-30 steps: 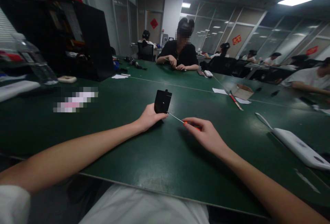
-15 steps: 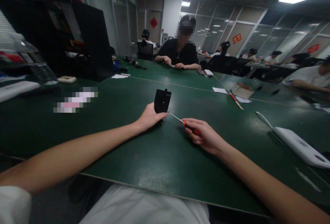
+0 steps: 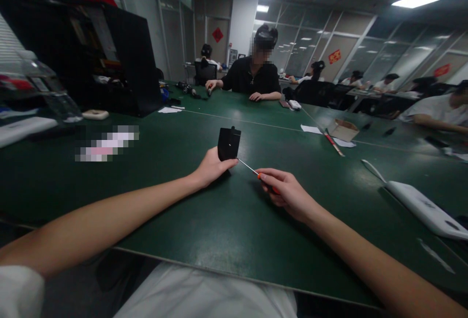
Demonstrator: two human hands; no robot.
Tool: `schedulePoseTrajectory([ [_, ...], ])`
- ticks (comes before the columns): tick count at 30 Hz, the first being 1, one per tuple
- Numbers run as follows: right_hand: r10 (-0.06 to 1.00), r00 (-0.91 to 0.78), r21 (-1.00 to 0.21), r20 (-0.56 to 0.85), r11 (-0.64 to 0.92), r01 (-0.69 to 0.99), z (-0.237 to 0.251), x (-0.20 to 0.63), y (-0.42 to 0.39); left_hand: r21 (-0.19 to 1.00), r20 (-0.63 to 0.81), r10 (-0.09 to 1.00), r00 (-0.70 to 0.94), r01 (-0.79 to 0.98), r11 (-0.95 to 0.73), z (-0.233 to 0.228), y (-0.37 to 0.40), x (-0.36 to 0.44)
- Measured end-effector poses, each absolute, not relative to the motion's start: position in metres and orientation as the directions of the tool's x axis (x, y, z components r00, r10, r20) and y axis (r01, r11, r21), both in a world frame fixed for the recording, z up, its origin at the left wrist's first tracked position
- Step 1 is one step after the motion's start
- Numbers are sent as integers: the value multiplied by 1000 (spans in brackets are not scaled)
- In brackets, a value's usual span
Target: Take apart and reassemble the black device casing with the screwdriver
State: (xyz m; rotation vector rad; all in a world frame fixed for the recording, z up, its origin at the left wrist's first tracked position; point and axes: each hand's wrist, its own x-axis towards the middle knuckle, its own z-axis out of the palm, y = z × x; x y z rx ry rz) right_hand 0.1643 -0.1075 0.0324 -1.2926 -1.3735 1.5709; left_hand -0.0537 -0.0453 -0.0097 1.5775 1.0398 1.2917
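My left hand (image 3: 215, 166) is closed round the lower part of a flat black rectangular piece (image 3: 229, 143), which has a small tab on its top edge and a tiny bright spot on its face. The piece is tilted up above the green table (image 3: 204, 230). In my right hand (image 3: 287, 188) is a screwdriver (image 3: 248, 167) with an orange-red and black handle. Its thin metal shaft points left, and the tip meets the lower right corner of the black piece, close to my left thumb. My right fingers hide most of the handle.
A white power bank-like device (image 3: 426, 206) with a strap lies at right. Farther back are a cardboard box (image 3: 342, 130), papers (image 3: 311, 129) and a red stick-like item (image 3: 333, 143). At left stand a large black case (image 3: 135, 64) and a clear bottle (image 3: 54, 91). A co-worker (image 3: 252, 76) sits opposite.
My hands hold nearly the same pose; the right fingers have shifted slightly on the screwdriver handle. The co-worker opposite has moved one hand away toward the items at the table's far left.
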Motion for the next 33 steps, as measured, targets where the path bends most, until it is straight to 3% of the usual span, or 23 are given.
schedulePoseTrajectory([
  [9,918,-282,-958,-278,-285,19,35,164,-108,920,316,939,134,199,-338,-4,-49,-55],
  [22,966,-234,-965,-111,-49,256,32,162,-111,934,292,948,127,177,-312,-6,-49,-53],
  [29,952,-254,-981,-169,-137,139,32,163,-109,929,296,946,131,190,-317,-6,-48,-54],
  [33,957,-246,-976,-157,-113,185,31,164,-107,924,308,942,133,194,-329,-9,-47,-54],
])
